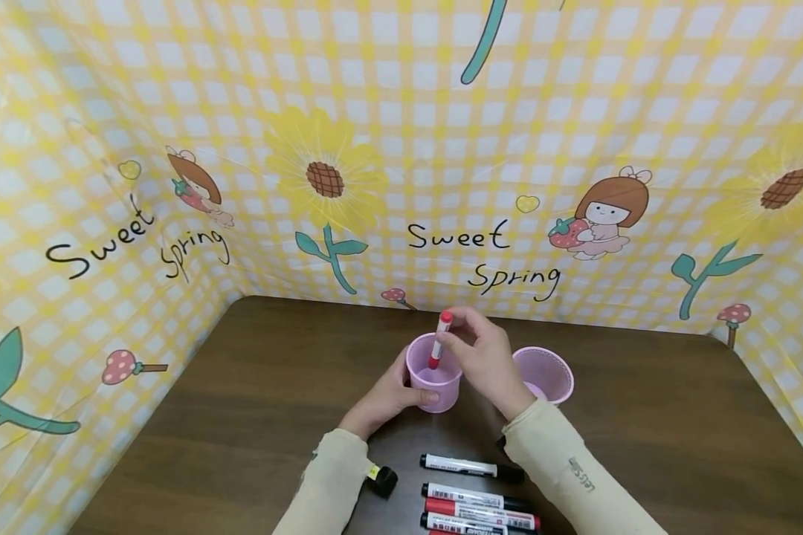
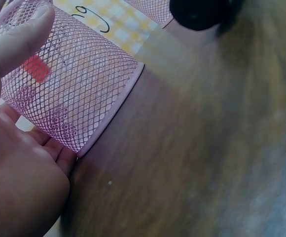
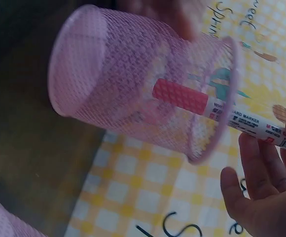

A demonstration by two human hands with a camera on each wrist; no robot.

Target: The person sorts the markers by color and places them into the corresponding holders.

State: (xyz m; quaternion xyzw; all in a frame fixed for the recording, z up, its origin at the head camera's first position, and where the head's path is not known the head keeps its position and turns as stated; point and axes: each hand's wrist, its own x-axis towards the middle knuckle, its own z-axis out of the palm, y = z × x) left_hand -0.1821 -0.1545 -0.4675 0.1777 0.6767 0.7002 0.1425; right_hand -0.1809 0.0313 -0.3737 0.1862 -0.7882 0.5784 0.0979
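My left hand (image 1: 389,392) grips a pink mesh pen cup (image 1: 445,395) from its left side, the thumb lying across the mesh. Between the thumb and fingers of my right hand (image 1: 487,360) is a red whiteboard marker (image 1: 439,343), white-bodied with red ends. Its lower red end is inside the cup, below the rim, as the right wrist view shows through the mesh (image 3: 128,94). In the left wrist view that red end (image 2: 36,68) shows behind the cup wall, and the cup's base edge (image 2: 114,111) is close over the dark wooden table.
A second pink mesh cup (image 1: 552,371) stands to the right, partly behind my right wrist. Nearer me lie several markers in a row: a black one (image 1: 458,466), another black one (image 1: 465,495) and a red one (image 1: 485,514) among them. Yellow checked cloth (image 1: 388,148) walls the table.
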